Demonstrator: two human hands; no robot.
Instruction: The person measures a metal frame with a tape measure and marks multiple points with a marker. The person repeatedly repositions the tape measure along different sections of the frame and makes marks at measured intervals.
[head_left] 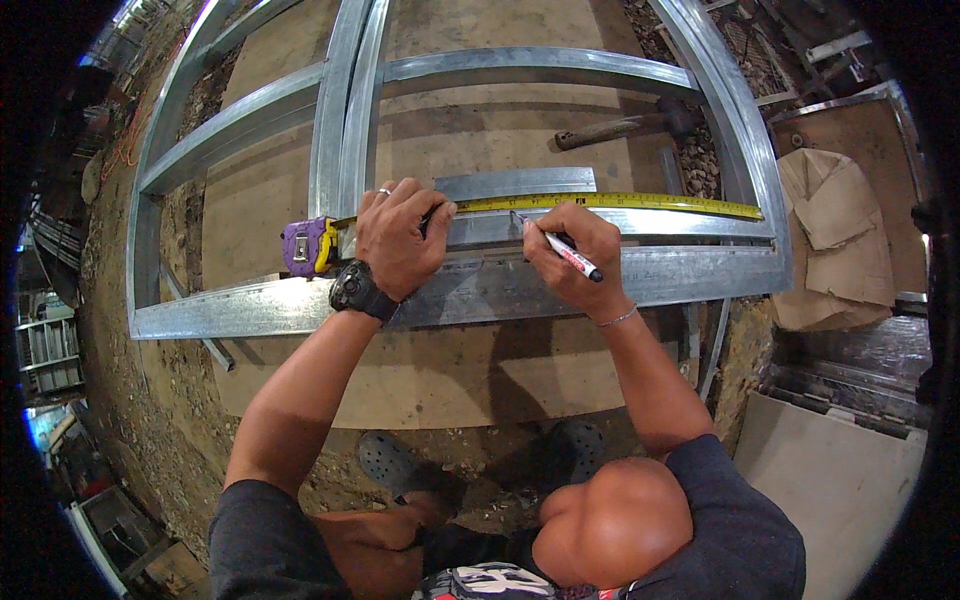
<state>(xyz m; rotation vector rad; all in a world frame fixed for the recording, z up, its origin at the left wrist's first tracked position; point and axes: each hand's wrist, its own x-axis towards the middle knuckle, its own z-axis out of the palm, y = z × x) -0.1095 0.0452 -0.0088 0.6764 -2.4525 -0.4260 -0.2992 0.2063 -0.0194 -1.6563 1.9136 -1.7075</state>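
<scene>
My left hand (395, 235) presses the yellow blade of a tape measure down against a galvanized metal channel (690, 224), with fingers curled over it. A small dark piece, perhaps a cap, shows by its thumb. Left of that hand sits the purple and yellow tape measure (300, 248), its blade stretched right along the channel to the frame's right side. My right hand (578, 250) grips a white marker (572, 257) with a black end. The marker's tip is at the channel, just below the blade.
The channel lies inside a larger metal frame (240, 303) with crossbars. A short metal offcut (520, 181) is behind the blade. Farther back, a hammer (600, 132) rests on brown board (450, 380). Folded brown paper (835, 240) lies right of the frame.
</scene>
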